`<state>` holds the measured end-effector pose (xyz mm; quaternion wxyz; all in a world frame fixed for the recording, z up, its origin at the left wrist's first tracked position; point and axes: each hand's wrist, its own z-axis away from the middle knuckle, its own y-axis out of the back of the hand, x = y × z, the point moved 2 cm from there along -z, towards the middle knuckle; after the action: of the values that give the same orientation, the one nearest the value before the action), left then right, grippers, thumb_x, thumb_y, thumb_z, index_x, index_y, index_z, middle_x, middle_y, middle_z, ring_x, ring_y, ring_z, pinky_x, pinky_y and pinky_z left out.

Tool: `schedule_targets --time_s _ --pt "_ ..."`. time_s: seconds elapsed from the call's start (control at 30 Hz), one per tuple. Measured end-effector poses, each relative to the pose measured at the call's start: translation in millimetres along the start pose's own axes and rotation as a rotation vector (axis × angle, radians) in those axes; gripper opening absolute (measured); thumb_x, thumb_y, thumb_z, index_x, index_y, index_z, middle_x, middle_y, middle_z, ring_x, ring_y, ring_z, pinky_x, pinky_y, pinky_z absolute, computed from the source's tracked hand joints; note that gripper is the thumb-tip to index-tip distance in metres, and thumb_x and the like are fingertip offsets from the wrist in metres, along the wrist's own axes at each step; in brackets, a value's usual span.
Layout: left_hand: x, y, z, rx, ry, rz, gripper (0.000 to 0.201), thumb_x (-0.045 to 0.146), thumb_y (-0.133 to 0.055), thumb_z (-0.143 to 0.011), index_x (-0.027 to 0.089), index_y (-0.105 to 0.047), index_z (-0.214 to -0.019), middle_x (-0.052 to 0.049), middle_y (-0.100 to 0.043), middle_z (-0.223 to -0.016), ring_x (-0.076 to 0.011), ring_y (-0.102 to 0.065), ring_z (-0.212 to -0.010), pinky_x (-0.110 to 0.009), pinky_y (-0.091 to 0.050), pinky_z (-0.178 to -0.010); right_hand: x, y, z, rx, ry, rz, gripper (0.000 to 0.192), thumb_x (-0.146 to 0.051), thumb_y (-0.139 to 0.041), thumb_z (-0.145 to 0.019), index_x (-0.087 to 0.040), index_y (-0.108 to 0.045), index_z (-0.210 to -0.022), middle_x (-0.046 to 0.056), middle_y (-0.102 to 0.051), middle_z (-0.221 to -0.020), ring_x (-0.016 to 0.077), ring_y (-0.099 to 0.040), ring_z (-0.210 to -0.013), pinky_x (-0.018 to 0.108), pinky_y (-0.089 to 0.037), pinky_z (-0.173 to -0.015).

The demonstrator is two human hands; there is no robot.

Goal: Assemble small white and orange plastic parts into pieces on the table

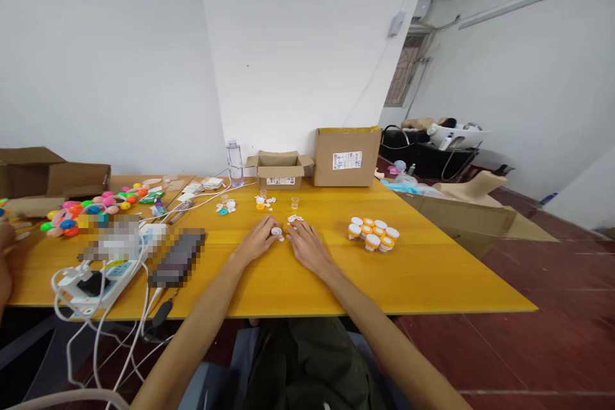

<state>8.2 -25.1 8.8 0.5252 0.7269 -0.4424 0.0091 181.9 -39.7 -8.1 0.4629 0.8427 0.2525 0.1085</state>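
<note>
My left hand (pixel 259 241) is closed at the fingertips on a small white round cap (pixel 276 231) just above the table. My right hand (pixel 309 245) lies close beside it, thumb and forefinger pinching a small orange piece (pixel 287 229) that is mostly hidden. Several small white discs (pixel 295 219) lie beyond the right fingertips. A short clear cup (pixel 295 203) stands further back, with another near white parts and an orange ring (pixel 260 206). To the right sits a cluster of small jars (pixel 372 243) with white and orange lids.
At the back of the wooden table (pixel 432 282) are an open carton (pixel 279 173), a closed carton (pixel 346 163) and a water bottle (pixel 235 163). A power strip (pixel 113 272), cables and colourful balls (pixel 72 218) lie left. Another person's arm (pixel 6 256) shows at the left edge.
</note>
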Motion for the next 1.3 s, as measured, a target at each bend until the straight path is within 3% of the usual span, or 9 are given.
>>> schedule_targets --time_s 0.13,0.27,0.5,0.83,1.0,1.3 --pt "-0.2 -1.6 -1.6 0.025 0.037 -0.017 0.006 0.029 -0.056 -0.091 0.024 -0.053 -0.093 -0.001 -0.056 -0.093 -0.0178 -0.057 -0.083 -0.031 -0.048 -0.079 1.1 -0.2 -0.1 0.02 -0.037 0.004 0.03 -0.011 -0.043 -0.094 -0.023 -0.063 -0.112 0.01 -0.062 -0.123 0.0237 -0.053 -0.112 0.035 -0.042 -0.087" --pt "0.0 -1.0 -2.6 0.045 0.082 -0.104 0.011 0.031 -0.057 -0.091 0.023 -0.052 -0.085 0.0 -0.054 -0.086 -0.018 -0.056 -0.078 -0.03 -0.047 -0.074 4.9 -1.6 -0.1 0.033 -0.169 0.003 0.036 -0.007 -0.041 -0.091 -0.021 -0.062 -0.117 0.013 -0.06 -0.127 0.0258 -0.052 -0.112 0.038 -0.042 -0.09" --pt "-1.0 -2.2 -3.4 0.038 0.018 -0.174 0.014 0.028 -0.056 -0.091 0.022 -0.052 -0.079 0.0 -0.054 -0.083 -0.0175 -0.056 -0.075 -0.03 -0.047 -0.074 9.8 -7.9 -1.5 -0.014 -0.329 -0.067 0.034 -0.008 -0.04 -0.092 -0.022 -0.061 -0.115 0.013 -0.058 -0.131 0.0259 -0.055 -0.112 0.039 -0.044 -0.093" --pt "0.5 -11.3 -11.7 0.03 0.014 -0.224 0.013 0.033 -0.054 -0.093 0.023 -0.052 -0.086 -0.001 -0.055 -0.087 -0.02 -0.058 -0.083 -0.033 -0.047 -0.078 16.9 -23.8 -1.6 0.027 -0.215 -0.248 0.035 -0.011 -0.041 -0.093 -0.021 -0.056 -0.123 0.013 -0.057 -0.133 0.0219 -0.057 -0.119 0.039 -0.045 -0.102" --pt "0.9 -10.8 -9.3 0.021 -0.01 -0.171 0.01 0.033 -0.052 -0.094 0.024 -0.055 -0.099 -0.003 -0.056 -0.093 -0.0212 -0.058 -0.088 -0.035 -0.048 -0.082 19.1 -27.8 -2.7 0.049 -0.206 -0.317 0.039 -0.011 -0.039 -0.092 -0.021 -0.052 -0.128 0.013 -0.056 -0.134 0.0201 -0.057 -0.12 0.037 -0.045 -0.104" --pt "10.0 -8.7 -6.3 -0.096 -0.136 -0.192 0.021 0.03 -0.045 -0.098 0.028 -0.059 -0.112 -0.005 -0.06 -0.113 -0.0223 -0.054 -0.107 -0.038 -0.043 -0.096 18.3 -22.6 1.3 -0.003 -0.16 -0.26 0.049 0.0 -0.041 -0.081 -0.019 -0.058 -0.123 0.013 -0.053 -0.137 0.0209 -0.053 -0.123 0.038 -0.042 -0.107"
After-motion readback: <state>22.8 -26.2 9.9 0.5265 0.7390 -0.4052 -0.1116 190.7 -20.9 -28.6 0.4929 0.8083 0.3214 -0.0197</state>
